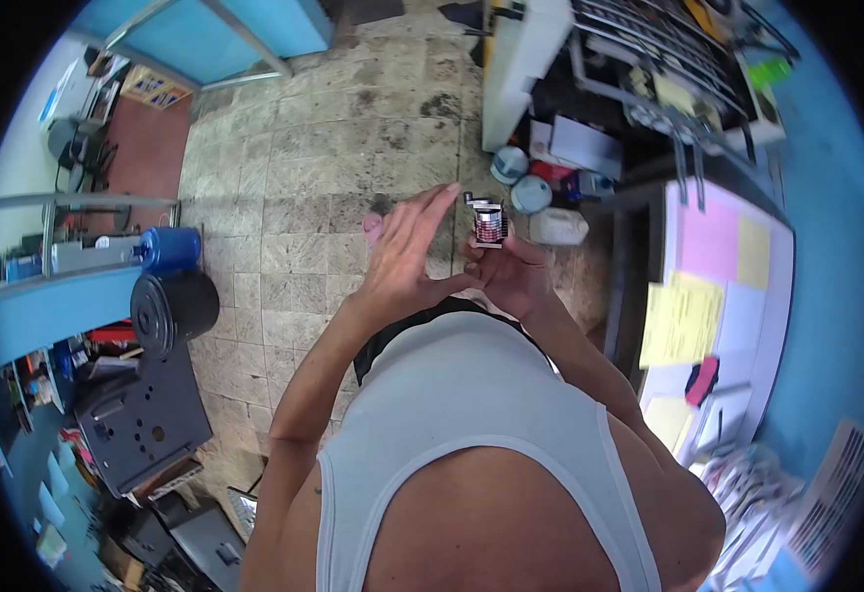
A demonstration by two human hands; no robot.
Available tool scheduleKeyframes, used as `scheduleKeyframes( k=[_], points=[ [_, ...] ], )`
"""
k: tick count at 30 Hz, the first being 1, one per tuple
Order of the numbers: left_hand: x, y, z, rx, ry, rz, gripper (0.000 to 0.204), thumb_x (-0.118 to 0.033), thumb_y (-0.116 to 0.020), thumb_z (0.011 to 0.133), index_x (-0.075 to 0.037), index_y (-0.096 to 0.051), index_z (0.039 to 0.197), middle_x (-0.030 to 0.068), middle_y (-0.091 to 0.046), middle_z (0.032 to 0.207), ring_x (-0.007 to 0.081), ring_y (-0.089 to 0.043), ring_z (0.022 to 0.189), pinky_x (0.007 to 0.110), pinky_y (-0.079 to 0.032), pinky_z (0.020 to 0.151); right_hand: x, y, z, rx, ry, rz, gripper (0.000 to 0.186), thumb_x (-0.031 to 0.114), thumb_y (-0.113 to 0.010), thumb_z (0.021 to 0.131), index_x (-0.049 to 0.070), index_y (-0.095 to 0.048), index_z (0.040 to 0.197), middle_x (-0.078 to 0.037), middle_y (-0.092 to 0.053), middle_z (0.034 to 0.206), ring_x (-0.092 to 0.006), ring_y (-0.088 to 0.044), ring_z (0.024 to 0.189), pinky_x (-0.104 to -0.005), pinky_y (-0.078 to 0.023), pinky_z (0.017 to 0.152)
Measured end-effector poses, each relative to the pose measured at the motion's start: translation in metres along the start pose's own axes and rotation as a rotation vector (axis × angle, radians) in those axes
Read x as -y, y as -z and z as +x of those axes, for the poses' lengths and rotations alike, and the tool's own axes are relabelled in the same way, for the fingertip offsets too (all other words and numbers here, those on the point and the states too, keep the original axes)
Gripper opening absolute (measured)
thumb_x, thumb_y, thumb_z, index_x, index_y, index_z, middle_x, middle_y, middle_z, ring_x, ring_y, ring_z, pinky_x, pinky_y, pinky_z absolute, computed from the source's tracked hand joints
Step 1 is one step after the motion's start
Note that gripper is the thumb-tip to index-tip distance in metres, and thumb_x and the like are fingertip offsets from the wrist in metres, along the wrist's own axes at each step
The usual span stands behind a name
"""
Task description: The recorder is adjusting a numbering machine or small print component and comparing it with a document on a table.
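Observation:
My right hand (519,280) holds a small shiny reel (489,225) with a striped, reddish-silver barrel, a black ridged side and a short crank-like arm on top. It sits upright between my thumb and fingers, in front of my waist. To the left of it is my left hand (404,259), held up with its fingers stretched out and side by side. That hand's thumb points toward my right hand, near the bottom of the reel. Nothing shows in my left palm. Part of the right fingers is hidden behind the reel.
Worn tiles (294,197) cover the floor ahead. Paint tubs (531,194) and a white jug (559,227) stand ahead right, below a metal rack (669,89). Rightward is a table with coloured papers (684,316). A black bin (174,311) and blue water bottle (171,249) stand left.

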State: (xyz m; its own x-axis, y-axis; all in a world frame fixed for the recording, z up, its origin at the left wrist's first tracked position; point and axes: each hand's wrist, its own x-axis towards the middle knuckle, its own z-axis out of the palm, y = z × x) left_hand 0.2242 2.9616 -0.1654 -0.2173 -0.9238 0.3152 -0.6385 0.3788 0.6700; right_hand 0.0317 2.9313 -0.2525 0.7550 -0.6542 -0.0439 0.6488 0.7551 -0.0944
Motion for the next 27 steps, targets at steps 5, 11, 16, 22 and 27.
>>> scheduleKeyframes(
  k=[5,11,16,22,27],
  points=[
    [0.107,0.052,0.051,-0.135,-0.055,-0.045,0.089,-0.019,-0.086,0.059,-0.006,-0.046,0.137,0.0157,-0.053,0.129,0.0345,-0.052,0.112,0.043,-0.042,0.096,-0.002,-0.005,0.137,-0.146,-0.07,-0.168,0.037,0.027,-0.061,0.09,0.008,-0.058,0.122,-0.009,-0.067,0.112,-0.0219,-0.063,0.105,-0.0396,-0.049,0.088],
    [0.229,0.153,0.151,-0.197,-0.061,-0.038,0.066,-0.004,-0.08,0.059,-0.008,-0.06,0.122,0.0123,-0.062,0.112,0.0312,-0.059,0.102,0.038,-0.049,0.086,0.005,-0.035,0.323,-0.155,-0.067,-0.182,0.034,0.03,-0.058,0.093,0.007,-0.06,0.119,-0.006,-0.066,0.11,-0.0192,-0.063,0.099,-0.0394,-0.048,0.091],
    [0.311,0.216,0.254,-0.184,0.009,-0.177,0.062,0.001,-0.08,0.059,-0.007,-0.062,0.118,0.0122,-0.063,0.109,0.0292,-0.064,0.099,0.036,-0.053,0.083,0.048,-0.054,0.448,-0.164,0.003,-0.296,0.037,0.037,-0.06,0.092,0.008,-0.062,0.116,-0.005,-0.065,0.108,-0.0169,-0.06,0.1,-0.0386,-0.048,0.087],
    [0.426,0.239,0.396,-0.17,0.011,-0.079,0.057,-0.004,-0.083,0.061,-0.005,-0.063,0.114,0.0118,-0.065,0.105,0.0262,-0.064,0.096,0.036,-0.051,0.084,0.149,-0.015,0.571,-0.449,0.077,-0.41,0.033,0.034,-0.061,0.092,0.004,-0.064,0.108,-0.004,-0.065,0.098,-0.0137,-0.06,0.09,-0.0291,-0.05,0.077],
    [0.521,0.258,0.534,-0.133,0.074,-0.018,0.054,-0.006,-0.083,0.062,-0.005,-0.064,0.113,0.0122,-0.065,0.104,0.0263,-0.064,0.095,0.036,-0.051,0.085,0.268,0.041,0.687,-0.57,0.197,-0.146,0.019,0.022,-0.053,0.094,0.008,-0.055,0.083,-0.001,-0.048,0.06,-0.0099,-0.043,0.048,-0.025,-0.035,0.047]
  ],
)
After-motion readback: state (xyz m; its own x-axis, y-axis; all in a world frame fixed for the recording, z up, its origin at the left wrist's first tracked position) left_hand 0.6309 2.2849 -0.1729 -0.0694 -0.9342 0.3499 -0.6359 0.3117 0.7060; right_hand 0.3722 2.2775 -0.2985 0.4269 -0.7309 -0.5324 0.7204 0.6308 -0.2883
